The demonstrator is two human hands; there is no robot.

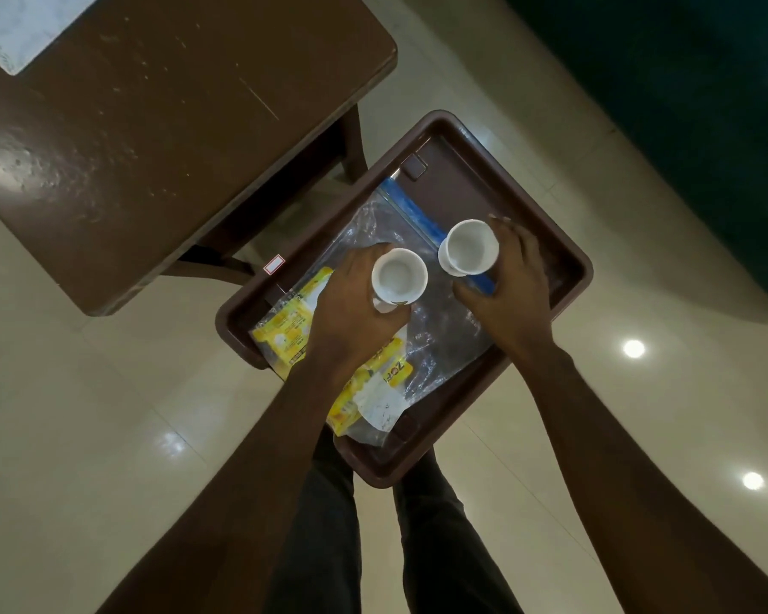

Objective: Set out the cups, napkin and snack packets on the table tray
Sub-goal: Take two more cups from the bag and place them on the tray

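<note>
A brown plastic tray (546, 232) lies below me, over my legs. In it lies a clear zip bag (440, 334) with a blue seal strip, and yellow snack packets (289, 321) show through the bag. My left hand (351, 312) is shut on a white cup (399, 277), held upright above the bag. My right hand (506, 285) grips a second white cup (467, 248), also upright and just right of the first. Both cups look empty. I see no napkin.
A dark brown table (160, 126) stands to the upper left, with a pale sheet (23, 24) at its far corner. Glossy cream floor tiles (595, 414) surround the tray. A dark green surface (683, 104) fills the upper right.
</note>
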